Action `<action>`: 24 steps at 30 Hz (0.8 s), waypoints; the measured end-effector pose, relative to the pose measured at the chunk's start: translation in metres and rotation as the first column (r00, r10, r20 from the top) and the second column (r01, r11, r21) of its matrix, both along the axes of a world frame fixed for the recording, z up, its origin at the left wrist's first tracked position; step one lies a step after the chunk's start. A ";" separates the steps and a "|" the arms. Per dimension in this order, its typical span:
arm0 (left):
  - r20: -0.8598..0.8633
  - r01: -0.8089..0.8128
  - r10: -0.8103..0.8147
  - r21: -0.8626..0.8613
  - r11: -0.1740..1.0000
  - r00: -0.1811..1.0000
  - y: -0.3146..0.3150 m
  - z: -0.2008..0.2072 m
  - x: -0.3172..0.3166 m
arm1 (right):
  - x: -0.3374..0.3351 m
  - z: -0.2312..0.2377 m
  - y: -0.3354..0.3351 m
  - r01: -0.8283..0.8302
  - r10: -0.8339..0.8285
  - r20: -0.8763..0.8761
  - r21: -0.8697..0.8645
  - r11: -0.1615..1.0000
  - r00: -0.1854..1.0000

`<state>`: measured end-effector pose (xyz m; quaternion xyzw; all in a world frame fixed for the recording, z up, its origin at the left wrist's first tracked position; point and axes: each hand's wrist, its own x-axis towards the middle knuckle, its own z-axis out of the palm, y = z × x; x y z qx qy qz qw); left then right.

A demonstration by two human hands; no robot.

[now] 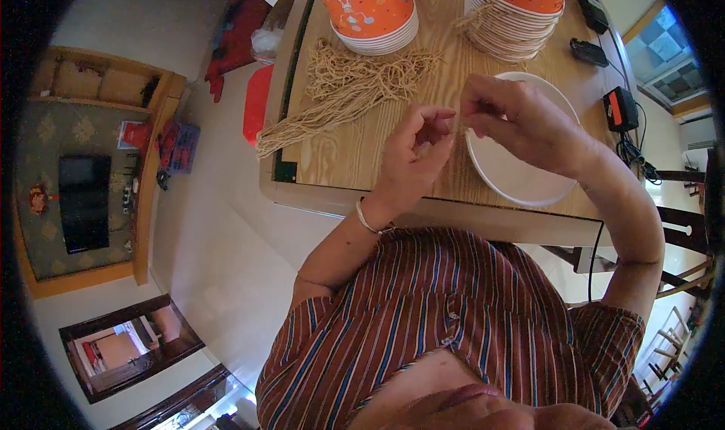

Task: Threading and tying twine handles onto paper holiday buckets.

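Note:
My left hand (412,160) is held just above the table's near edge, its fingers curled and the thumb and forefinger brought toward my right hand. My right hand (525,119) reaches over a round white paper tub (521,177), fingers pinched together. Their fingertips almost meet beside the tub's left rim; whatever thin thing they hold there is too small to make out. Beyond my left hand lies a loose bundle of beige cord (340,101). Farther back stands a stack of orange and teal paper tubs (370,15) with white rims.
A second stack of orange tubs (510,22), with beige cord along its side, stands at the far right of the wooden table (332,166). Black adapters and an orange-and-black charger (621,110) with a cable line the right edge. A red stool (259,104) is left of the table.

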<state>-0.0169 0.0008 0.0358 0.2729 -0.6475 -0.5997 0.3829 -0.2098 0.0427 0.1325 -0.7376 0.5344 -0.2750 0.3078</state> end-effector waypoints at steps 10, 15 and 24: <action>-0.095 0.107 -0.101 0.055 0.993 0.990 -0.005 0.006 -0.008 | 0.002 0.005 0.002 0.012 -0.013 0.017 0.070 0.998 1.000; -0.123 0.129 -0.127 0.006 0.992 0.984 -0.008 0.008 -0.009 | 0.002 0.005 0.003 0.010 -0.012 0.047 0.035 0.999 0.999; -0.094 0.055 -0.090 -0.328 0.943 0.992 -0.018 0.000 -0.011 | -0.001 0.004 0.002 0.015 -0.015 0.005 0.047 0.999 1.000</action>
